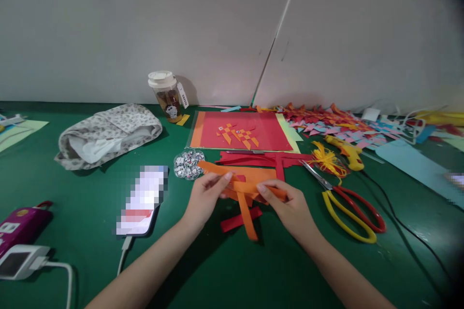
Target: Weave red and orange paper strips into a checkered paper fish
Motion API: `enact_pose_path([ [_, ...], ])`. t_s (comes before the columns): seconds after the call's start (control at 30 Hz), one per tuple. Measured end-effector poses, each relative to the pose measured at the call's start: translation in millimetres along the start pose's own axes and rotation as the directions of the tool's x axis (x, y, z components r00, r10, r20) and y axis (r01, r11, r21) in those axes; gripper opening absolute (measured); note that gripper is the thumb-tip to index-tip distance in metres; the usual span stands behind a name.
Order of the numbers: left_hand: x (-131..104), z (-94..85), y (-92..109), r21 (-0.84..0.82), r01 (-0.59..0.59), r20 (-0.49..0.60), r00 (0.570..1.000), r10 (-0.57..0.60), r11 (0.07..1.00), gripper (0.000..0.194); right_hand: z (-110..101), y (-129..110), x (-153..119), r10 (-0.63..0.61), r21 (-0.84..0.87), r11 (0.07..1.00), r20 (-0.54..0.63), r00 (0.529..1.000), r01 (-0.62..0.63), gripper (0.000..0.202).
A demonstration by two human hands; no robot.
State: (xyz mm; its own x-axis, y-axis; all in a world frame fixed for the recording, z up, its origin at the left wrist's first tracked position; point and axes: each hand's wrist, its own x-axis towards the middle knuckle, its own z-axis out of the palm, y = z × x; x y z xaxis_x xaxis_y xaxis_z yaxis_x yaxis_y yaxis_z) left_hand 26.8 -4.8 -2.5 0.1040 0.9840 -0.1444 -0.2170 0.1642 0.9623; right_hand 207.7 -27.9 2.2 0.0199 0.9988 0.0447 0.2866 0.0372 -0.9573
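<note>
In the head-camera view, a person's left hand (203, 200) and right hand (293, 203) hold crossed orange paper strips (247, 217) above a green bench (217, 280), each grip pinched on the paper with the thumb uppermost. The undersides of both grips are hidden by the strips, and the forearms are cut off at the bottom of the frame. One strip end slants down across a short red strip (230, 223), while an orange sheet (266, 174) just beyond is partly covered. Past the left hand, a round clear container (175, 167) holds a heap of googly eyes (190, 164). Near the pale wall (145, 34) stands a lidded cup (170, 105) with a "COFFEE" tag (183, 95); its brown filling may be a drink or only a printed pattern. A patterned cloth pouch (118, 119) gapes at left, white material (103, 152) showing inside. Two checked paper fish (247, 136) lie on a red sheet (273, 125). At right, scissors (327, 185) rest near a yellow glue gun (351, 155). The phone (143, 203) has its screen masked by blocks; a purple power strip (27, 224) and white charger (23, 263) are cropped at the left edge.
</note>
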Motion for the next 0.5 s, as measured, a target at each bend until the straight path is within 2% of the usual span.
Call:
enact_pose_path([
  [0.1,4.1,-7.4,5.5,-0.072,-0.12,-0.19,0.976,0.105,0.99,0.022,-0.7,-2.9,-1.5,-0.034,-0.143,0.989,0.097,0.995,0.047,0.027],
  [0.17,6.1,-11.7,9.8,-0.093,-0.185,-0.27,0.95,0.154,0.978,0.022,-0.7,-4.6,-2.2,-0.029,-0.199,0.978,0.162,0.986,0.061,0.032],
  [0.2,6.7,-13.2,11.7,-0.106,-0.213,-0.297,0.939,0.173,0.971,0.022,-1.2,-4.7,-1.8,-0.018,-0.207,0.977,0.155,0.988,0.05,0.034],
  [0.23,7.3,-14.3,13.1,-0.126,-0.233,-0.315,0.931,0.184,0.964,0.021,-2.1,-4.0,-0.6,-0.001,-0.193,0.981,0.106,0.994,0.022,0.035],
  [0.3,8.0,-15.3,14.5,-0.192,-0.247,-0.345,0.923,0.17,0.95,0.02,-5.8,0.3,3.8,0.039,-0.107,0.993,-0.078,0.996,-0.047,0.033],
  [0.37,8.7,-15.2,14.0,-0.267,-0.24,-0.371,0.919,0.13,0.933,0.019,-10.9,6.9,9.8,0.057,-0.01,0.998,-0.264,0.963,-0.061,0.028],
  [0.43,9.1,-14.6,12.8,-0.315,-0.22,-0.377,0.922,0.091,0.923,0.019,-15.3,12.2,14.6,0.035,0.009,0.999,-0.346,0.938,-0.033,0.028],
  [0.5,9.4,-13.8,11.7,-0.331,-0.2,-0.367,0.928,0.069,0.922,0.018,-17.6,13.5,16.1,-0.049,-0.075,0.997,-0.417,0.907,0.02,0.032],
])
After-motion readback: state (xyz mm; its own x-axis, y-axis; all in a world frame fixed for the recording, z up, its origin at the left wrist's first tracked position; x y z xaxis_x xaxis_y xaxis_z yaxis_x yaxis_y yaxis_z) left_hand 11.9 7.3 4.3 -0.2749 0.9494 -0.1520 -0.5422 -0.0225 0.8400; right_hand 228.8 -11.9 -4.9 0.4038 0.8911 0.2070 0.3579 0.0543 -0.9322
